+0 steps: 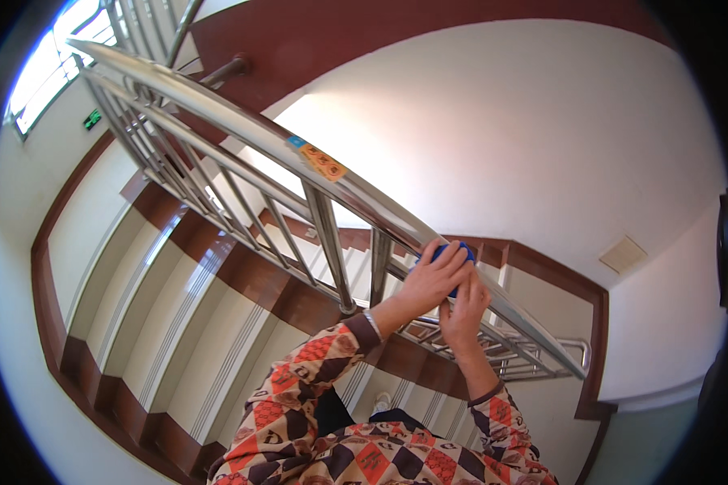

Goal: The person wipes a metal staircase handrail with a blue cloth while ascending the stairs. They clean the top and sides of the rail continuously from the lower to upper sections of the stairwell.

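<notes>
A blue cloth (466, 247) is wrapped over the metal handrail (376, 203) of a staircase. My left hand (435, 274) presses on the cloth from above, its fingers curled over the rail. Just beside it, my right hand (468, 309) grips the same cloth from the lower side, and the fingers of both hands touch. Most of the cloth is hidden under my hands. Up the rail from them, an orange sticker (321, 160) with warning symbols and writing is stuck to the metal.
Light stair treads (176, 315) with grooved nosings run below the railing. Metal balusters (327, 248) support the handrail. My shoe (382, 400) stands on a step. A green exit sign (92, 119) hangs on the wall near a bright window (48, 66).
</notes>
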Demonstrator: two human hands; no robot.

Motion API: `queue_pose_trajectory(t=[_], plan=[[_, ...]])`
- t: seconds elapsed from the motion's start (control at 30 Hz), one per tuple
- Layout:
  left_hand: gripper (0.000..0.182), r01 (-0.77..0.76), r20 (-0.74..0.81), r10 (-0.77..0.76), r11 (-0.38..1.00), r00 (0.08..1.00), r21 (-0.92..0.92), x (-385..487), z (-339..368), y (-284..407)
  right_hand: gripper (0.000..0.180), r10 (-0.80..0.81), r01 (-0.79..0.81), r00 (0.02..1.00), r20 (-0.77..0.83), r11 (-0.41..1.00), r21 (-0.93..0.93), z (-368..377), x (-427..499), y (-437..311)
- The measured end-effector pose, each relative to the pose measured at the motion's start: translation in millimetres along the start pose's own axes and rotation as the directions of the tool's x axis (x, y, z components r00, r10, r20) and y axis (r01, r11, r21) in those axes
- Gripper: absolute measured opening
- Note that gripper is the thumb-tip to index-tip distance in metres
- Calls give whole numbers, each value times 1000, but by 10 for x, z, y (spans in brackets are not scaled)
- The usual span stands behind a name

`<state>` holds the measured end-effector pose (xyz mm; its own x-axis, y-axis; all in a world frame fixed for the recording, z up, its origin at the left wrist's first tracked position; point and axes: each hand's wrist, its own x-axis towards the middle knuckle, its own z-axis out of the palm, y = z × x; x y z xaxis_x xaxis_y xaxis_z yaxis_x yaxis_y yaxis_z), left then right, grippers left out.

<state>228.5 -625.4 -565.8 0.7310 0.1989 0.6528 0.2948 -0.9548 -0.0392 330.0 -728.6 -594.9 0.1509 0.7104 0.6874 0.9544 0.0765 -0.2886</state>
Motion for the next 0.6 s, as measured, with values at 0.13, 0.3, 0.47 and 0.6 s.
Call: queue_pose_trajectory(t=[0.13,0.3,0.47,0.6], plan=[[48,71,-179,-45,987,983,143,-446,-313,-563,66,-165,168,984,-61,984,55,324,335,-552],[46,210,-384,-164,974,909,81,-728,-116,-772,62,-164,164,986,-26,986,-16,722,403,-828],[52,447,-264,-485,874,834,-191,-1693,547,-772,62,-262,271,911,317,962,18,1328,-144,-739],[52,522,-221,-597,792,771,-317,-2008,663,-636,68,-264,229,840,475,964,132,1375,-321,-701]])
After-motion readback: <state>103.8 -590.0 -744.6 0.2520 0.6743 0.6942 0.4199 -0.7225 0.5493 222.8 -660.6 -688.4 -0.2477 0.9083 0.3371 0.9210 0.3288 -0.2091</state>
